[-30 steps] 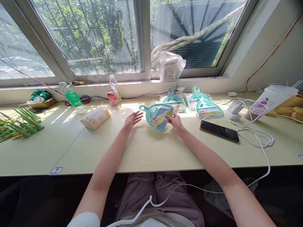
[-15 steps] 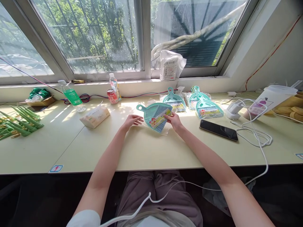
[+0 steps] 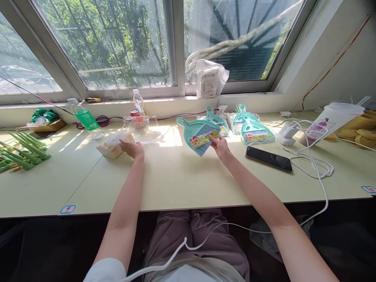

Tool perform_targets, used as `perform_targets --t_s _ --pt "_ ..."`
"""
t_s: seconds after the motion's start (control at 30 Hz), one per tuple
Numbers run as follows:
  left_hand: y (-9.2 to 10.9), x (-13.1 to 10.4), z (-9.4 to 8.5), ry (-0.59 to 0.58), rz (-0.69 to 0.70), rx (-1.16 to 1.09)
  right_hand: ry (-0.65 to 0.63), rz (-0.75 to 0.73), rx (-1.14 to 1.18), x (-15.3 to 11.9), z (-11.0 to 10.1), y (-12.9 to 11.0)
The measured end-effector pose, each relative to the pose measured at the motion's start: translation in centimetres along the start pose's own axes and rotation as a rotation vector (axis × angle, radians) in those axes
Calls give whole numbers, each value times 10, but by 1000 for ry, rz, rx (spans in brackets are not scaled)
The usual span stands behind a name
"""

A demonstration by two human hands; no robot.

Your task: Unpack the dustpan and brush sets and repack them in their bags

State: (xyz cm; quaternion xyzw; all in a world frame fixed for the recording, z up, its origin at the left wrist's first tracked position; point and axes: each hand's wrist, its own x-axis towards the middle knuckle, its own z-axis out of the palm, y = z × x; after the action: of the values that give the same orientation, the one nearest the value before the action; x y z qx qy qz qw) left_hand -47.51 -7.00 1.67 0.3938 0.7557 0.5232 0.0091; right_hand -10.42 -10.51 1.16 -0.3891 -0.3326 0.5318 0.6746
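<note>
My right hand (image 3: 220, 147) grips the lower right edge of a mint-green dustpan (image 3: 190, 131), fingers closed at the label. A small brush with blue bristles (image 3: 203, 148) and a colourful label sits in the dustpan, which is held tilted above the table. My left hand (image 3: 133, 149) is to the left, its fingers stretched out beside the tissue pack (image 3: 113, 145) and overlapping its right end. Just beyond that hand is a clear plastic bag (image 3: 147, 135), partly in front of a red can (image 3: 135, 114); I see no firm grip on it.
More wrapped dustpan sets (image 3: 256, 131) lie at the back right. Near them are a black phone (image 3: 268, 159), white cables (image 3: 319, 164), a charger (image 3: 287, 136) and a tilted cup (image 3: 331, 121). Leftward stand a green-labelled bottle (image 3: 88, 120) and green woven pieces (image 3: 26, 150).
My left hand has moved left to the tissue pack, and the clear bag now shows near the can, off the dustpan. My right hand has raised the dustpan slightly, away from me.
</note>
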Motion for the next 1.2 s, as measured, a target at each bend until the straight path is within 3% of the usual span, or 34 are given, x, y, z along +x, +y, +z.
perform_targets --t_s 0.07,0.13,0.2,0.3,0.37,0.43,0.57,0.63,0.77,0.9,0.97,1.03,1.2 --pt "14 -17 0 130 43 66 -24 3 9 -3 3 3" --pt "33 -40 3 42 211 -28 -56 7 0 -8 8 5" --pt "49 -64 9 -261 258 -258 -88 10 -18 -13 13 8" --pt "63 -93 22 -896 57 -602 -169 29 -62 -19 18 12" --pt "63 -104 28 -1087 -74 -698 -220 68 -117 -19 20 13" --pt "61 -107 32 -1081 -132 -718 -240 155 -219 -16 18 10" --pt "56 -96 30 -921 -144 -674 -169 251 -534 -4 4 -8" --pt "55 -91 29 -889 -159 -659 -28 136 -589 4 -10 -23" --pt "55 -93 28 -956 -212 -697 291 -142 -554 16 -47 -54" --pt "59 -105 28 -1058 -191 -704 428 -163 -558 20 -62 -66" --pt "61 -110 26 -1098 -153 -662 406 -152 -543 14 -48 -60" --pt "64 -115 25 -1133 -103 -627 300 -199 -625 1 -23 -44" --pt "67 -125 28 -1189 65 -583 -212 -512 -1387 -49 41 6"
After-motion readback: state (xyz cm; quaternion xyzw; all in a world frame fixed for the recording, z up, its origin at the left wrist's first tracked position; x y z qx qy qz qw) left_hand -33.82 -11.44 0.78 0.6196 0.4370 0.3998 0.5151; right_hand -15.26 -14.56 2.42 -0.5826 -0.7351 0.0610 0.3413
